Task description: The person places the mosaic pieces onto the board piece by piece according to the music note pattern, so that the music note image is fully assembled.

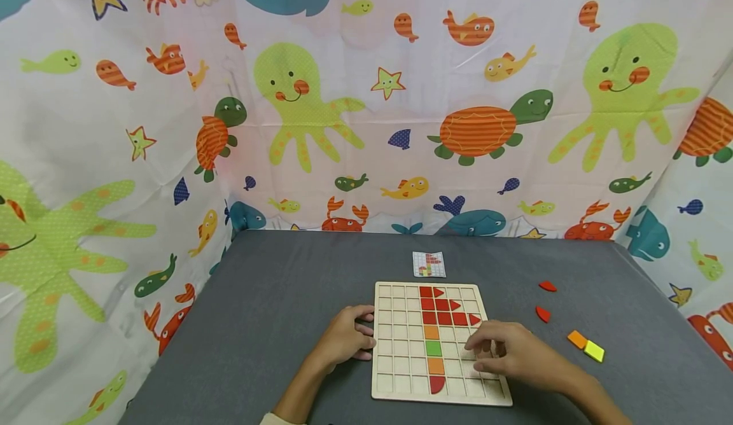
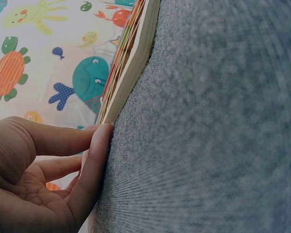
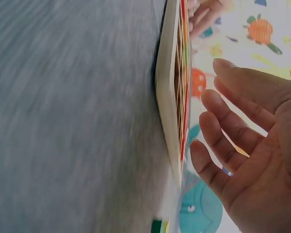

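Observation:
A wooden grid board (image 1: 395, 348) lies on the grey table, holding red squares and triangles, orange squares (image 1: 436, 366), a green square (image 1: 433, 348) and a red rounded piece (image 1: 437, 384) in one column. My left hand (image 1: 343, 337) touches the board's left edge with its fingertips; the left wrist view shows the fingers (image 2: 101, 145) against the board's side (image 2: 131, 73). Over the right part of the board is my right hand (image 1: 512, 354), fingers loosely bent and holding nothing. In the right wrist view that hand (image 3: 252, 131) is beside the board (image 3: 166, 77), apart from it.
Behind the board lies a small pattern card (image 1: 429, 264). To the right on the table (image 1: 298, 285) are two red pieces (image 1: 548, 286), an orange square (image 1: 577, 339) and a yellow square (image 1: 594, 351). A curtain with sea animals (image 1: 355, 126) hangs behind.

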A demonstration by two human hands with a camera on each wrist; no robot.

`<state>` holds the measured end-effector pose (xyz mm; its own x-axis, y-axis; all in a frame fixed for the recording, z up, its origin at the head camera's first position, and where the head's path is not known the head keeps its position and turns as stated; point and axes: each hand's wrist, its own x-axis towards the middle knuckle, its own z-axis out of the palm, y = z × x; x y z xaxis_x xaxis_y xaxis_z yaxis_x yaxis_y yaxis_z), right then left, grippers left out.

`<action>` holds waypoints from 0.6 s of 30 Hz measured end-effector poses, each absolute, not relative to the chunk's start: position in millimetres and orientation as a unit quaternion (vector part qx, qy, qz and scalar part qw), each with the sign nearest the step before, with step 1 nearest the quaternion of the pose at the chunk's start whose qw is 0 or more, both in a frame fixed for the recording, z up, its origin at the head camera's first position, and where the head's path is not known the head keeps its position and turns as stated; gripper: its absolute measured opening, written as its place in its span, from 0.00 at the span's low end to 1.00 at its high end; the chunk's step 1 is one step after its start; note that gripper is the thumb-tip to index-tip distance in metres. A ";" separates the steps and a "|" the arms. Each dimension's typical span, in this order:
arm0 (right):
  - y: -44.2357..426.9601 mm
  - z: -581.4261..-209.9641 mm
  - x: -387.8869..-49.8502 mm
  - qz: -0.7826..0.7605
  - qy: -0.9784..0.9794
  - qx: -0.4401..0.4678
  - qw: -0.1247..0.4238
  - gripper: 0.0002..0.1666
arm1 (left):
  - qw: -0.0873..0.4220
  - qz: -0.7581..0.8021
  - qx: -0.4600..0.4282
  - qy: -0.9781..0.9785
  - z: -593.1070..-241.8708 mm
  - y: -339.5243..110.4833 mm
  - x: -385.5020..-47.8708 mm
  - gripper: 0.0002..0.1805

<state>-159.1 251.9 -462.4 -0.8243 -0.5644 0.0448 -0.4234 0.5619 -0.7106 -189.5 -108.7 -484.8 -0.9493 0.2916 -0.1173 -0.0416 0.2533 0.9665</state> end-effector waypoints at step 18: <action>330.7 -458.0 -146.5 -0.357 0.923 -0.125 0.070 0.23 | 0.137 0.605 0.078 0.780 -483.5 -108.2 -189.0 0.36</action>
